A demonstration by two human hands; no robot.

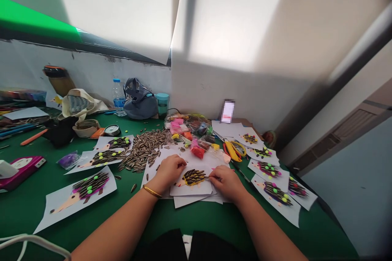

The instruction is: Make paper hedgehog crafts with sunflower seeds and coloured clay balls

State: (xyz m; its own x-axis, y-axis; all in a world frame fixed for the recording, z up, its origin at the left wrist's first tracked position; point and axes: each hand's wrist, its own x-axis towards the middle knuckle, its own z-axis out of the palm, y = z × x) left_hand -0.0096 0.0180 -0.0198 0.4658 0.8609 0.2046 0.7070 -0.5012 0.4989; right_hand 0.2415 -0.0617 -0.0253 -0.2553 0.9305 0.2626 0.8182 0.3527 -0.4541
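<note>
A white sheet (190, 191) lies before me, bearing a small hedgehog picture (194, 177) with a yellow clay body and sunflower seeds stuck in as spines. My right hand (226, 181) pinches a sunflower seed (207, 177) at the picture's right edge. On the left side of the sheet rests my left hand (170, 170), its fingers closed together; what is between them, if anything, is hidden. More white paper (191, 201) is stacked under the sheet. Left of it spreads a heap of loose sunflower seeds (143, 149).
Bags of coloured clay (197, 149) and yellow scissors (234, 151) lie behind the sheet. Several hedgehog pictures (275, 193) stand on the right, others (92, 187) on the left. A phone (228, 111), a blue bag (140, 104) and a water bottle (119, 100) are along the wall.
</note>
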